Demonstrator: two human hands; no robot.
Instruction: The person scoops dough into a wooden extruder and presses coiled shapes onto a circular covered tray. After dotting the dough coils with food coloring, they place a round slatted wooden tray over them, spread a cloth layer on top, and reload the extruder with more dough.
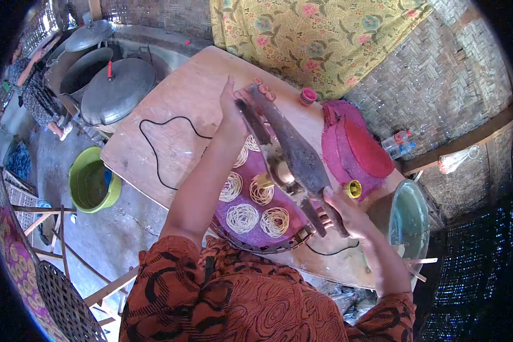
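Observation:
Both my hands grip a dark wooden hand press (302, 154) with paired handles, held at a slant above the table. My left hand (239, 105) is wrapped around its far end, with fingertips showing past the wood. At the near end, my right hand (347, 214) is closed around the handles. A pale round plug of dough (284, 172) shows in the middle of the press, beside a yellowish cylinder (264, 180). Underneath lies a round woven tray (256, 248) lined with purple mesh, bearing several coiled nests of pale strands (242, 218). The press hides part of the tray.
A black cord (148, 142) loops across the wooden table (182, 85). Pink cloth (347, 148), a yellow ring-shaped piece (353, 188) and a green basin (410, 219) are at right. A green tub (95, 182), lidded pan (119, 91) and another person (34, 85) are at left.

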